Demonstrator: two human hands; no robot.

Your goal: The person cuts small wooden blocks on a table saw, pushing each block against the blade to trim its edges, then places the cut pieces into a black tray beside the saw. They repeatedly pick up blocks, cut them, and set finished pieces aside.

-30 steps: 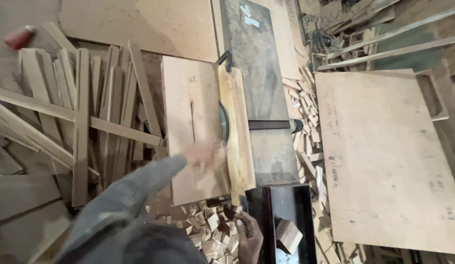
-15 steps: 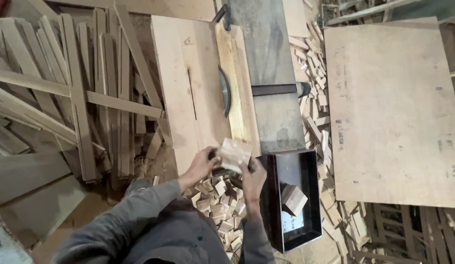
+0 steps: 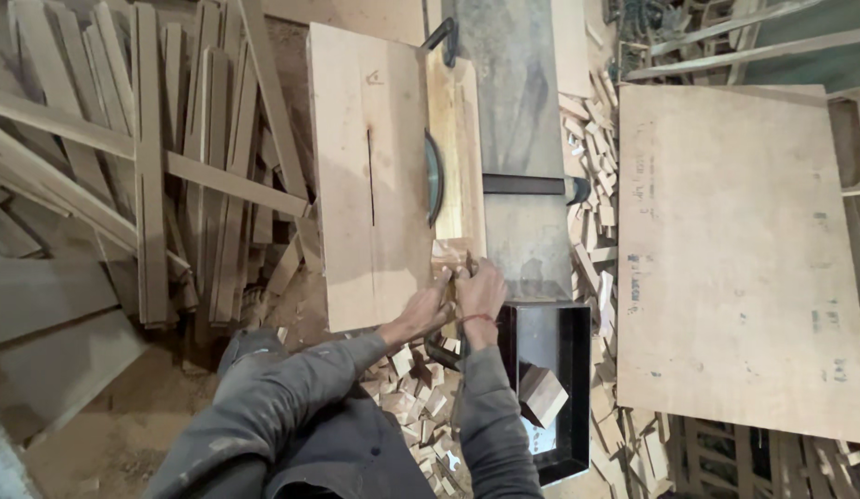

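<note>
Landmark: the thin grey circular saw blade (image 3: 435, 177) stood edge-up in the pale wooden sled board (image 3: 370, 176) on the worktop; every place below is given from it.
Far left of the blade: a loose heap of long pale wood slats (image 3: 144, 166) lay on the floor, crossing one another at angles.
Just left of the blade: a narrow dark slot ran along the sled board, parallel to the blade.
Left hand (image 3: 428, 310): it lay below the blade at the near edge of the sled board, its grip curled against the small pale wood block (image 3: 451, 257); how tightly it pressed could not be told.
Wood block: it sat on the narrow light wooden strip (image 3: 458, 157) just right of the blade, at the strip's near end, in line with the blade and apart from it.
Right hand (image 3: 482, 291): it lay just right of the left hand, fingers pressed together over the near side of the block, touching it.
Below the blade: a pile of small pale wood offcuts (image 3: 416, 397) lay between the grey sleeves.
Lower right of the blade: an open black rectangular box (image 3: 578, 370) held one chunky wooden block (image 3: 544, 395).
Right of the blade: a grey metal saw table (image 3: 518, 111) ran past it.
Far right: a large flat plywood sheet (image 3: 744, 249) lay well apart.
</note>
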